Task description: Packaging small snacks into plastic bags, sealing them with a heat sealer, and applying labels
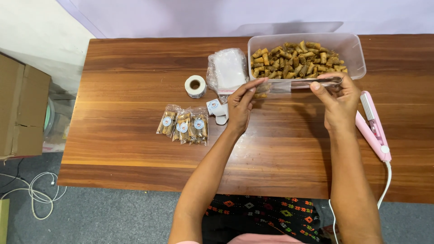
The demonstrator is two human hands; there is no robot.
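Over the desk (135, 90), our left hand (239, 106) pinches a small bag (261, 90) open; our right hand (337, 97) grips tongs (312, 81), filling it; next needs steady aim.

Wooden table (135, 135), brown plank grain, long side facing person.
Landmark: clear plastic tub (350, 47) of brown rolled snacks, far right of middle.
Stack of clear bags (227, 68): just left of tub.
Sticker roll (195, 86): further left, beyond bags.
Loose label strip (217, 110): below-left of tub.
Filled snack packets (184, 125): well left and nearer table's front edge, overlapping in row.
Pink sealer (374, 129): below tub's right end, cord over front edge.
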